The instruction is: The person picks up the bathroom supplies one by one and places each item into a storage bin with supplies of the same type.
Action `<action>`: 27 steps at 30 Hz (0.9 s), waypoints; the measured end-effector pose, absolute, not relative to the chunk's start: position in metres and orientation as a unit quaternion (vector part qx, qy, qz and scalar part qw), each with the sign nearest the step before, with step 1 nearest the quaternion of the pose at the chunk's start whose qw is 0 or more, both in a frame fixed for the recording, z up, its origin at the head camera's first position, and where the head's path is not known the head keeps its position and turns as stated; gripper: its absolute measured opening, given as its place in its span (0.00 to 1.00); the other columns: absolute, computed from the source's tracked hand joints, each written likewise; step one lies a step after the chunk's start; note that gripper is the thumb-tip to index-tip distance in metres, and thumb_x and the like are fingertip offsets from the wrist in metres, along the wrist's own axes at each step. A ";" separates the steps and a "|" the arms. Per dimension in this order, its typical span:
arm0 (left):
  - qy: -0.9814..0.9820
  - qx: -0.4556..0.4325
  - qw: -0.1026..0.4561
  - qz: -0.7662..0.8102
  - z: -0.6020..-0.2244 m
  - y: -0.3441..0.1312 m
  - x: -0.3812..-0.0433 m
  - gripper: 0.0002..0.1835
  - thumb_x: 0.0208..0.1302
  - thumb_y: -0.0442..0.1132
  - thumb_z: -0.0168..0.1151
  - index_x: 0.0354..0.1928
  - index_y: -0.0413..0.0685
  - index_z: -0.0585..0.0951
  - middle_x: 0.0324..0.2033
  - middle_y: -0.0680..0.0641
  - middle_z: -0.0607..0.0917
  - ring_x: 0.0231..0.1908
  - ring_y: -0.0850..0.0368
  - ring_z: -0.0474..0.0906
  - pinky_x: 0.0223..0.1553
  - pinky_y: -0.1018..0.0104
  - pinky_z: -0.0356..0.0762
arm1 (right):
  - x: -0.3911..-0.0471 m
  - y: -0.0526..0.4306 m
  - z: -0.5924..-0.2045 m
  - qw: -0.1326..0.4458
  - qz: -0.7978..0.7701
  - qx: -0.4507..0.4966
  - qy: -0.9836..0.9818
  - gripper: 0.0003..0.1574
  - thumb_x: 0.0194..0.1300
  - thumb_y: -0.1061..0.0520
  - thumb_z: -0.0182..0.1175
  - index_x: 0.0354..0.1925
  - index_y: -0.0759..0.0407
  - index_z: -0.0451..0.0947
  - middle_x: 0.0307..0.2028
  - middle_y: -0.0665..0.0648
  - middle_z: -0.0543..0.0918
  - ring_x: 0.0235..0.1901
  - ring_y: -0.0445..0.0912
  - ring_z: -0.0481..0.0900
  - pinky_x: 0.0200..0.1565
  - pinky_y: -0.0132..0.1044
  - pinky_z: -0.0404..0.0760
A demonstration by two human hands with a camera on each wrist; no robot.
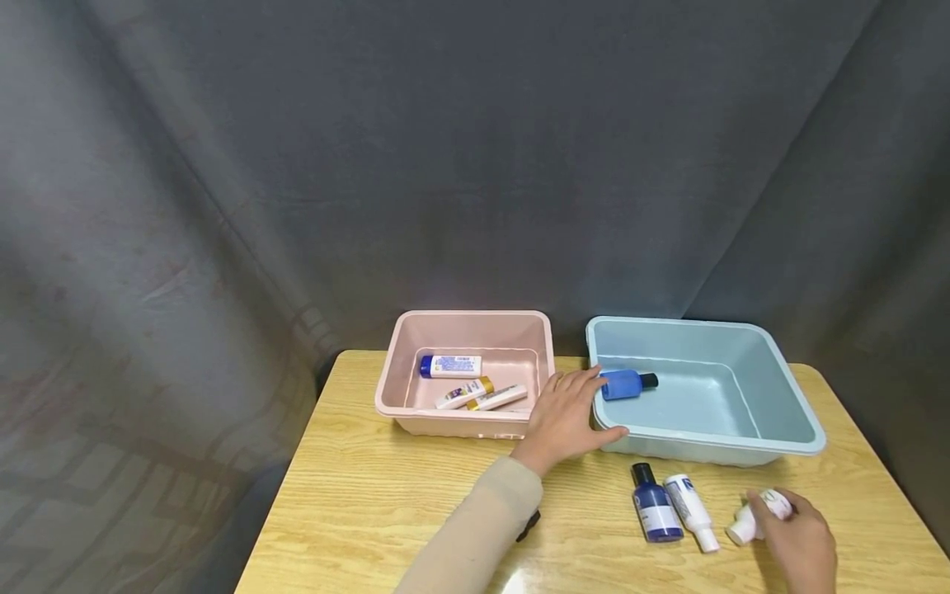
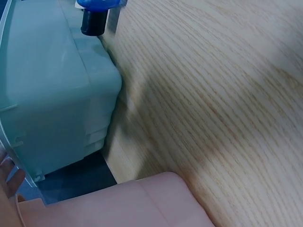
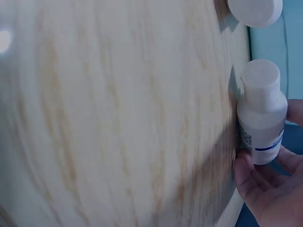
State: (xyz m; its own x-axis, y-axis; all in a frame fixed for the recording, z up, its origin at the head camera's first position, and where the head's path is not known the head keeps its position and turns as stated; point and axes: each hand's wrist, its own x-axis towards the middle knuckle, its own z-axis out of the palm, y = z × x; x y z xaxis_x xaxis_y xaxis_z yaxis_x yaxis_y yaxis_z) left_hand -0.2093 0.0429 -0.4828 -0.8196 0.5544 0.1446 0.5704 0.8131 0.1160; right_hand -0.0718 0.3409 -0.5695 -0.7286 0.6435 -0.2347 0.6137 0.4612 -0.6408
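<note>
My right hand (image 1: 801, 536) grips a small white bottle (image 1: 744, 526) at the table's right front. In the right wrist view the bottle (image 3: 262, 116) lies between the thumb and fingers, its white cap pointing away from the palm. My left hand (image 1: 566, 419) is at the near left corner of the light blue bin (image 1: 712, 445), fingers extended and thumb spread; whether it touches the rim I cannot tell. Inside that bin lies a blue bottle (image 1: 622, 384) with a black cap. A dark blue bottle (image 1: 657, 513) and a white bottle (image 1: 690, 505) lie on the table left of my right hand.
Left of the blue bin stands a pink bin (image 1: 460, 424). It holds a white bottle with a blue cap (image 1: 454, 366) and two white tubes with gold caps (image 1: 499, 398). A small black object (image 1: 529, 525) is partly hidden by my left sleeve. Grey curtain (image 1: 475, 165) hangs behind the wooden table (image 1: 356, 495).
</note>
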 end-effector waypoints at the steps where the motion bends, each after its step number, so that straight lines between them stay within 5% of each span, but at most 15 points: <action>1: -0.951 -0.296 0.051 -0.078 -0.483 0.043 -0.209 0.46 0.59 0.80 0.44 0.74 0.65 0.62 0.76 0.59 0.56 0.71 0.60 0.58 0.73 0.57 0.48 | -0.071 0.341 -0.570 0.022 0.368 -0.369 -0.853 0.43 0.68 0.43 0.57 0.62 0.79 0.63 0.57 0.82 0.68 0.56 0.74 0.67 0.56 0.64 0.66; 5: -0.951 -0.295 0.050 -0.078 -0.483 0.043 -0.209 0.46 0.59 0.80 0.45 0.74 0.65 0.62 0.75 0.59 0.57 0.71 0.60 0.58 0.73 0.58 0.49 | -0.070 0.341 -0.571 0.029 0.376 -0.379 -0.845 0.42 0.68 0.45 0.57 0.62 0.79 0.64 0.56 0.82 0.69 0.55 0.73 0.69 0.51 0.60 0.69; 11: -0.950 -0.296 0.052 -0.081 -0.483 0.043 -0.208 0.46 0.59 0.80 0.45 0.74 0.65 0.62 0.75 0.59 0.57 0.70 0.60 0.60 0.73 0.58 0.50 | -0.067 0.340 -0.568 0.062 0.388 -0.401 -0.827 0.39 0.66 0.47 0.59 0.62 0.76 0.67 0.54 0.80 0.72 0.48 0.67 0.72 0.34 0.41 0.67; 18: -0.951 -0.293 0.051 -0.081 -0.483 0.043 -0.208 0.46 0.59 0.80 0.45 0.74 0.65 0.62 0.75 0.60 0.57 0.71 0.61 0.59 0.73 0.58 0.50 | -0.066 0.339 -0.554 0.082 0.390 -0.420 -0.815 0.38 0.66 0.48 0.60 0.63 0.74 0.68 0.44 0.72 0.75 0.25 0.42 0.69 0.23 0.34 0.66; 27: -0.951 -0.293 0.053 -0.080 -0.481 0.043 -0.208 0.46 0.59 0.79 0.45 0.74 0.64 0.63 0.75 0.60 0.56 0.70 0.60 0.60 0.73 0.58 0.50 | -0.063 0.337 -0.539 0.128 0.388 -0.408 -0.817 0.35 0.67 0.49 0.60 0.62 0.72 0.70 0.48 0.69 0.73 0.20 0.27 0.61 0.19 0.28 0.65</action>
State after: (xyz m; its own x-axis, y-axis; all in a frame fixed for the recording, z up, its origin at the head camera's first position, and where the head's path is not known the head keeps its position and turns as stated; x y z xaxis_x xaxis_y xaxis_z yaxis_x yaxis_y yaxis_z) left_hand -0.2085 0.0433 -0.4814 -0.8224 0.5494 0.1477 0.5664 0.8152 0.1213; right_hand -0.0627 0.3374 -0.5388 -0.6345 0.7654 -0.1077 0.5672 0.3664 -0.7376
